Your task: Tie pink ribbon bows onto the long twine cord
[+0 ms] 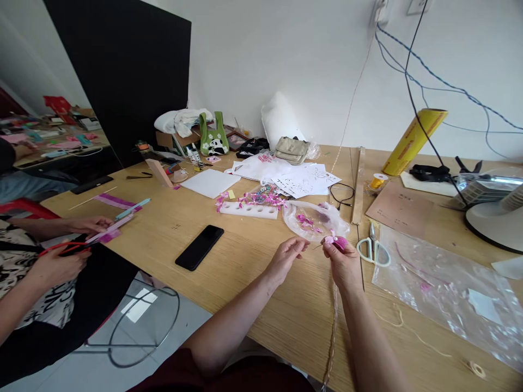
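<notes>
My right hand pinches a small pink fabric flower with a pale centre, held just above the table. A thin dark strand points from the flower toward my left hand. The fingertips of that hand are pressed together, and whatever they hold is too small to make out. Just beyond both hands lies a clear plastic bag with loose pink petals in it. A white foam strip with holes sits behind to the left, pink flowers along its back edge. White-handled scissors lie right of my right hand.
A black phone lies left of my arms. At the far left, a co-worker's hands hold red-handled scissors and a pink strip. Plastic sheeting covers the right side, near a lamp base. A braided cord hangs over the front edge.
</notes>
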{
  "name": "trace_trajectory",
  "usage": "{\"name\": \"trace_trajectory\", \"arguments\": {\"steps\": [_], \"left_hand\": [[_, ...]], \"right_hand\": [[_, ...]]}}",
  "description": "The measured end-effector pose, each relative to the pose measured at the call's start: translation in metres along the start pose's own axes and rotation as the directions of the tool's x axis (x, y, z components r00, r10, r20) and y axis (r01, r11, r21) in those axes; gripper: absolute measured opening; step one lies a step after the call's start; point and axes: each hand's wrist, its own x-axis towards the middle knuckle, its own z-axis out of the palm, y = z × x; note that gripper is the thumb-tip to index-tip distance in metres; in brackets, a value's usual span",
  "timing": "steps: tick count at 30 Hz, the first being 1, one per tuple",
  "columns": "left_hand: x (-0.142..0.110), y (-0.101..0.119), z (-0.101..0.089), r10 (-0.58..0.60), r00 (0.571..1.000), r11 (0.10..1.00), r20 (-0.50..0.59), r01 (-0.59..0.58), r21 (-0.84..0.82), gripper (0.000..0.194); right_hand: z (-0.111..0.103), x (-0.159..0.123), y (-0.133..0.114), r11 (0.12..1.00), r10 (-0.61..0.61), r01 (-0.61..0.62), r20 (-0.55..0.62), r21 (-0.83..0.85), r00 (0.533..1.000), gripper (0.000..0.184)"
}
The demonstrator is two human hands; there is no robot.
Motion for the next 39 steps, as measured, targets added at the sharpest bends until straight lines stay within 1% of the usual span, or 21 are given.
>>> {"name": "trace_trajectory", "arguments": {"steps": [3, 5, 8, 11, 13, 15, 18, 22, 24, 26, 28, 32, 36, 39], "left_hand": [[0.000, 0.001, 0.003, -0.021, 0.996, 1.000, 0.091, 0.020, 0.012, 0.031], [0.001, -0.001, 0.004, -0.035, 0.991, 0.999, 0.127, 0.036, -0.007, 0.031], [0.003, -0.008, 0.003, -0.073, 0.987, 0.989, 0.143, 0.090, -0.120, 0.033], [0.005, -0.014, 0.002, -0.135, 0.975, 0.946, 0.176, 0.179, -0.269, 0.036], [0.005, -0.015, 0.003, -0.152, 0.970, 0.930, 0.192, 0.206, -0.303, 0.035], [0.005, -0.013, 0.005, -0.141, 0.974, 0.940, 0.178, 0.188, -0.283, 0.032], [0.005, -0.009, 0.008, -0.089, 0.985, 0.976, 0.148, 0.116, -0.186, 0.029], [0.010, -0.004, 0.002, -0.057, 0.990, 0.995, 0.127, 0.066, -0.069, 0.029], [0.013, -0.003, -0.001, -0.034, 0.996, 0.998, 0.086, 0.038, -0.047, 0.031], [0.015, -0.004, -0.001, -0.002, 0.999, 0.999, 0.055, 0.004, -0.039, 0.032], [0.015, -0.006, 0.002, 0.011, 0.999, 0.999, 0.041, -0.009, -0.044, 0.034], [0.011, -0.008, 0.015, 0.030, 1.000, 0.999, 0.000, -0.030, -0.044, 0.034], [0.007, -0.006, 0.023, 0.091, 0.995, 0.995, -0.051, -0.092, -0.024, 0.033], [0.006, -0.005, 0.026, 0.130, 0.986, 0.991, -0.102, -0.131, -0.006, 0.030]], "right_hand": [[0.000, 0.001, 0.001, 1.000, 0.020, -0.020, 0.030, 0.011, 0.999, 0.011], [0.000, 0.001, 0.001, 0.999, 0.030, -0.031, 0.042, 0.014, 0.999, 0.011], [0.000, 0.000, 0.000, 0.999, 0.046, -0.046, 0.031, 0.020, 0.998, 0.010], [0.001, 0.001, 0.000, 0.998, 0.057, -0.057, 0.022, 0.032, 0.998, 0.010], [0.001, 0.001, 0.001, 0.997, 0.059, -0.060, 0.027, 0.041, 0.998, 0.010], [0.001, 0.001, 0.003, 0.997, 0.061, -0.062, 0.030, 0.047, 0.998, 0.010], [0.000, 0.002, 0.006, 0.996, 0.071, -0.072, 0.023, 0.045, 0.997, 0.010], [0.001, 0.002, 0.004, 0.990, 0.118, -0.119, 0.022, 0.074, 0.993, 0.012], [0.003, 0.002, 0.000, 0.975, 0.179, -0.188, 0.075, 0.123, 0.981, 0.013], [0.005, 0.001, -0.004, 0.950, 0.233, -0.259, 0.153, 0.174, 0.960, 0.014], [0.008, 0.000, -0.006, 0.932, 0.251, -0.292, 0.198, 0.216, 0.947, 0.017], [0.011, 0.000, -0.005, 0.934, 0.219, -0.257, 0.171, 0.249, 0.961, 0.028], [0.012, 0.001, -0.005, 0.950, 0.201, -0.221, 0.112, 0.219, 0.973, 0.040], [0.012, 0.002, -0.006, 0.955, 0.214, -0.230, 0.105, 0.188, 0.971, 0.046]]}}
